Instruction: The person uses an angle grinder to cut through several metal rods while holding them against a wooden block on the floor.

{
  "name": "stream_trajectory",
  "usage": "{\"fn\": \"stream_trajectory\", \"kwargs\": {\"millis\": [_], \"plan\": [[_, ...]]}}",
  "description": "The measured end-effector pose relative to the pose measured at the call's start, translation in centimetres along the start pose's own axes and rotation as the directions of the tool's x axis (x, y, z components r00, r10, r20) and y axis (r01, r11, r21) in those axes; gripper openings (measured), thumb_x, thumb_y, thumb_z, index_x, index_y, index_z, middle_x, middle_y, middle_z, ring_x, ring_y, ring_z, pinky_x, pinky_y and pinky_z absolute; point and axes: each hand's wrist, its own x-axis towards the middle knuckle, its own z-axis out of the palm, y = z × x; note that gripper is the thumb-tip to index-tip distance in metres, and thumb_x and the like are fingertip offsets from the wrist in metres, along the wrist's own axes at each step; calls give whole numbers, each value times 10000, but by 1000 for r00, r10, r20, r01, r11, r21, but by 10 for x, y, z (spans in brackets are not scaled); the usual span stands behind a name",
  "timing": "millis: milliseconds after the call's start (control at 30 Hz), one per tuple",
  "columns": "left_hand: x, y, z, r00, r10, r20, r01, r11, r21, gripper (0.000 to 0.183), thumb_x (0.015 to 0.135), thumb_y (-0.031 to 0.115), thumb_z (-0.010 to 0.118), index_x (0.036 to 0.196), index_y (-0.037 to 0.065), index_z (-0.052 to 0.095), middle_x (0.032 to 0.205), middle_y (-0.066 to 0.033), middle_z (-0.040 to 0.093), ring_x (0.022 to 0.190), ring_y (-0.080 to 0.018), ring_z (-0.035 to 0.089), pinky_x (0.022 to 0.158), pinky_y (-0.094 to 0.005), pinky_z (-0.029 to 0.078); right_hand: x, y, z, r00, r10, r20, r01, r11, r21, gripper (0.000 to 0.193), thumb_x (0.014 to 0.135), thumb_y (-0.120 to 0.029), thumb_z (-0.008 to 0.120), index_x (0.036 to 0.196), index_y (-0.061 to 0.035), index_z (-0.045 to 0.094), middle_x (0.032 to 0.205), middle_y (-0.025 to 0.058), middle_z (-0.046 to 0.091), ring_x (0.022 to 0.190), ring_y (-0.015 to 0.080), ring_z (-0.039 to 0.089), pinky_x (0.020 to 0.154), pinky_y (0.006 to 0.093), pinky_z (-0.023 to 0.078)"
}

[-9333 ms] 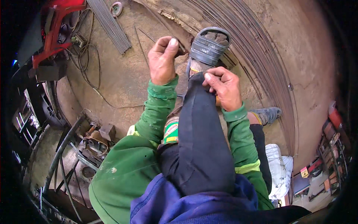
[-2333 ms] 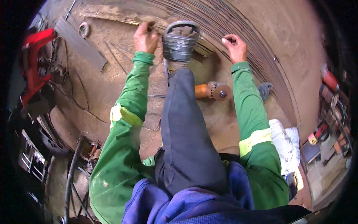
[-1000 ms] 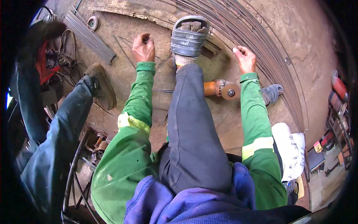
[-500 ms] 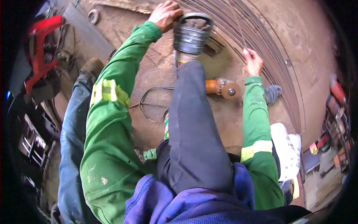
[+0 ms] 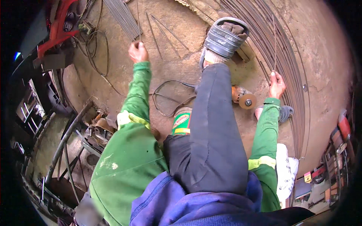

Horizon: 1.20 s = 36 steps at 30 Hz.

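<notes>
My left hand (image 5: 138,52) is closed in a pinch on the end of a thin metal rod (image 5: 138,22), beside a bundle of straight cut rods (image 5: 122,19) on the floor. Off to the right, my right hand (image 5: 277,85) pinches another thin metal rod (image 5: 275,45), which points away from me over a long curved bundle of rods (image 5: 288,62). Between my arms, an orange angle grinder (image 5: 239,94) with a round disc lies on the floor, partly behind my leg. My sandalled foot (image 5: 226,37) is stretched out past it.
Several loose short rods (image 5: 166,35) lie right of the cut bundle. A black cable (image 5: 156,103) loops near a green can (image 5: 182,122). A red metal frame (image 5: 56,35) stands far left, with metal scrap (image 5: 100,128) nearer. A white sack (image 5: 286,169) sits by my right arm.
My left hand has moved left and nearer, from beside the sandal to the cut rods, and now pinches a rod. The view has shifted left; the blue-trousered leg at left is gone from view.
</notes>
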Motion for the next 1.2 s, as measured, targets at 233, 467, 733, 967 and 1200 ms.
{"fn": "stream_trajectory", "kwargs": {"millis": [233,467,733,967,1200], "plan": [[-75,2,30,979,-202,16,198,969,145,238,763,209,652,875,-2,661,839,-190,675,809,-354,649,772,-418,502,-13,-30,14,1000,-29,-3,29,1000,9,274,839,-164,708,1057,-6,657,823,8,650,616,45,494,532,187,398],[-61,33,53,975,-221,9,203,914,352,847,689,570,704,1200,-63,468,1266,-348,403,1207,-472,377,976,-535,356,-10,-19,9,999,-32,-7,33,997,67,291,836,-160,715,1066,8,652,848,12,651,601,40,477,527,183,386],[-63,69,72,938,-330,105,321,942,98,655,746,410,699,1101,-83,455,1103,-293,514,1072,-437,493,956,-476,384,-29,-32,34,999,-39,25,38,998,42,308,833,-166,723,1059,25,638,778,-17,597,592,37,456,522,182,376],[-56,87,77,927,-344,149,335,939,82,552,712,379,737,998,-66,579,919,-278,637,907,-419,615,838,-442,475,-27,-34,34,995,-100,30,96,990,104,280,841,-144,706,1055,26,644,797,-16,607,622,37,469,543,188,382],[-38,41,58,686,-456,566,665,708,-236,345,847,271,664,929,-62,624,708,-141,660,547,-208,643,436,-317,474,-27,-30,33,997,-64,54,58,994,97,250,839,-141,705,1036,6,663,793,-23,608,633,31,470,555,189,383]]}}
